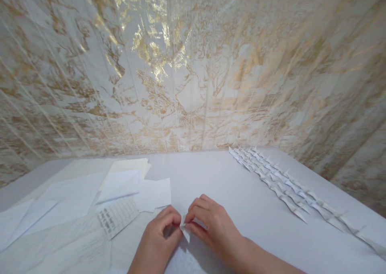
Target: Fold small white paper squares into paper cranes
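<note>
In the head view, the left hand (164,231) and the right hand (212,221) meet near the bottom middle, over a pale table (199,173). Between them is a small folded paper (185,233), white, with one pointed end angled down toward the person. Each hand pinches it between thumb and bent fingers, the left from its left side, the right from its upper right. The fingers cover much of the piece, so its full shape is hard to make out.

To the left, white loose sheets (70,195) overlap one another across the table. A printed slip (118,217) with dark lettering lies at an angle on them, near the left hand; its words are too blurred to read. Well apart on the right, rows of folded paper pieces (280,184) run slantwise from the table's far edge toward the near right corner. Behind the table hangs a pale curtain (187,85) with a gold pattern.
</note>
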Demonstrator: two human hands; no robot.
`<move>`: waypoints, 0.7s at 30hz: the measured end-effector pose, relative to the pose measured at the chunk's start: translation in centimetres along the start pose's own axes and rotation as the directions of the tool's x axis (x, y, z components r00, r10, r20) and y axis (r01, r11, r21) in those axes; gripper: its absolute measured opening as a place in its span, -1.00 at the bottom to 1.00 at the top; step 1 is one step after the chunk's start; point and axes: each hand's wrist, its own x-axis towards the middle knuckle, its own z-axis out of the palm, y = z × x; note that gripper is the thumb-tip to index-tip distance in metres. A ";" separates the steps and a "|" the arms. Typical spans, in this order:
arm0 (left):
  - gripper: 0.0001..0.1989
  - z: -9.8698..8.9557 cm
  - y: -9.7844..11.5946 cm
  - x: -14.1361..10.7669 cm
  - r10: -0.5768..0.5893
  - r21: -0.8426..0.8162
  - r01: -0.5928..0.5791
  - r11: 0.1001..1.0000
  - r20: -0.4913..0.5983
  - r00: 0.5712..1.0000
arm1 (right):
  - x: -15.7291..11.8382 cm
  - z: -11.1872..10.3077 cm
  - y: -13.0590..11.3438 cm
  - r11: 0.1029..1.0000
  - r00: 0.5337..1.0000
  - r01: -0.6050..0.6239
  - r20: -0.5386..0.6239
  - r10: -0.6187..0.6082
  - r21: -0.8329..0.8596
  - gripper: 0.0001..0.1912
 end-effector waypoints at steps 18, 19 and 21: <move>-0.76 0.3 -0.4 0.4 0.034 0.147 -0.033 0.989 -0.005 0.999 | -12.6 -25.4 3.8 0.810 0.953 -0.083 0.191 0.235 -0.581 -0.67; -0.76 0.3 -0.4 0.4 0.036 0.156 -0.035 0.987 -0.002 0.999 | -14.1 -26.9 4.6 0.781 0.950 -0.116 0.162 0.269 -0.614 -0.68; -0.76 0.3 -0.4 0.5 0.037 0.168 -0.037 0.985 0.005 0.999 | -16.8 -28.9 5.8 0.738 0.960 -0.159 0.072 0.270 -0.656 -0.66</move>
